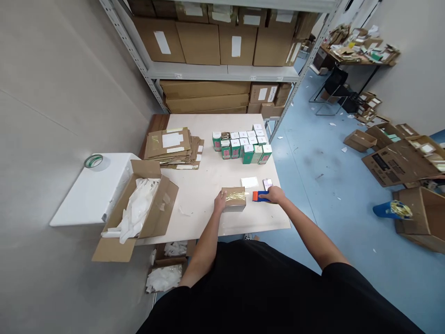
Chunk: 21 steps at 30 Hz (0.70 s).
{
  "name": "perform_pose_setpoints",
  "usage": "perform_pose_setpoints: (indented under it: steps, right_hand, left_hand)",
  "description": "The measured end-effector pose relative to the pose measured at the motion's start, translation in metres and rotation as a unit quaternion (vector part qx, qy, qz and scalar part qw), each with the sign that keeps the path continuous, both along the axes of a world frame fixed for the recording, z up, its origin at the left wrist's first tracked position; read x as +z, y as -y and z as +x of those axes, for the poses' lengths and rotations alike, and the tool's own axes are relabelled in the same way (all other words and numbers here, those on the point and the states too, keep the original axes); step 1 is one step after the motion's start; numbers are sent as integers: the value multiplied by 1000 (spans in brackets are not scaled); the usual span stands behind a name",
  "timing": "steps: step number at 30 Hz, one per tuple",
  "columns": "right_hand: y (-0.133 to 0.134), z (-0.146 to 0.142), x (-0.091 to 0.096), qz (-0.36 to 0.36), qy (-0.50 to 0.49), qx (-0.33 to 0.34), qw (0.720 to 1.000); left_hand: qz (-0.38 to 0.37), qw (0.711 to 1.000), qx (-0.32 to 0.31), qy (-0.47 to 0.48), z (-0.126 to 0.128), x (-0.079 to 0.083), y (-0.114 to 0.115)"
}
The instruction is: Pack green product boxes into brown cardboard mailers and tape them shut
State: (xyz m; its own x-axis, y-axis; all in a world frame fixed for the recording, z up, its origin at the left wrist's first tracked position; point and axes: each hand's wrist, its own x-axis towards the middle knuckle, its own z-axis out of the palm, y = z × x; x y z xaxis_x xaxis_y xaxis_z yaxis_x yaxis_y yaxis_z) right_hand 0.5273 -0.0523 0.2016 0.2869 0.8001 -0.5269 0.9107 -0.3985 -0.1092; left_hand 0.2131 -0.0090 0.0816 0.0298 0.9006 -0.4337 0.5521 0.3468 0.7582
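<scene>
My left hand (220,202) grips the left side of a small cardboard box (235,201), which has shiny clear tape across its top. Close to the box's right side, my right hand (274,195) is closed around a blue and orange tape dispenser (260,196). Its orange end faces the box, with a small gap between them. Just beyond the box lies a white label or slip (249,182). A small white printed packet (267,184) is by the fingers of my right hand.
Green and white small boxes (248,153) stand in rows at the table's back right. Flattened cardboard pieces (170,146) are stacked at the back left. An open carton (167,204) of white plastic bags sits at the left edge. Shelving with cartons (201,44) rises behind the table (208,176).
</scene>
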Motion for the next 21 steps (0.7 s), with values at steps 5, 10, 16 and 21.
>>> perform_pose_setpoints:
  steps: [5, 10, 16, 21]
  right_hand:
    - [9, -10, -16, -9, -7, 5, 1000]
    - [1, -44, -24, -11, -26, 12, 1000]
    - [-4, -77, -21, 20, -64, 25, 997]
    - [-21, -140, -19, 35, -91, 49, 994]
  left_hand:
    - [8, 1000, -8, -26, -4, 1, 1]
    - [15, 1000, -1, 1, -15, 2, 1]
    - [2, 1000, 11, 12, -63, -4, -8]
    - [-14, 995, 63, -81, -121, -1, -18]
